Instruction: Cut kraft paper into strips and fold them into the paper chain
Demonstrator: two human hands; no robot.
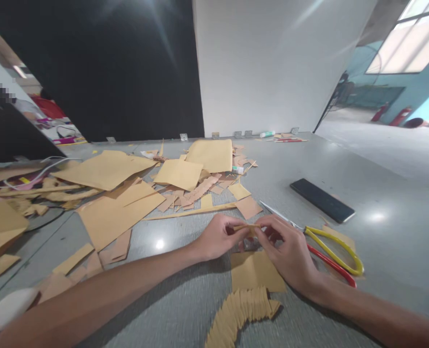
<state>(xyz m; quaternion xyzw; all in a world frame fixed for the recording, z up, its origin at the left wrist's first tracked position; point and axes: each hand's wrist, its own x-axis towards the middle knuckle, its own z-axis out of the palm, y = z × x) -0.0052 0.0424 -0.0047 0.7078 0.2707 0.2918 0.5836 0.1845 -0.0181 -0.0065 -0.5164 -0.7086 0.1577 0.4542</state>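
Between my two hands is a small strip of brown paper (248, 226), pinched at both ends. My left hand (219, 237) grips its left end with thumb and fingers, and my right hand (285, 244) grips the right end. Just below them a square of brown paper (256, 271) lies flat on the grey table (185, 309). Nearer to me, a curved row of overlapping folded paper pieces (238, 311) fans across the tabletop. Scissors (335, 258) with one yellow and one red handle lie beside my right hand, their blades partly hidden behind it.
A black phone (322, 199) lies to the right. Brown paper sheets (122, 210) and cut scraps (203, 189) cover the left and middle. Glue sticks (267, 134) and pencils (290, 140) lie at the back, before a black and white partition (268, 67). A white rounded object (9, 309) sits lower left.
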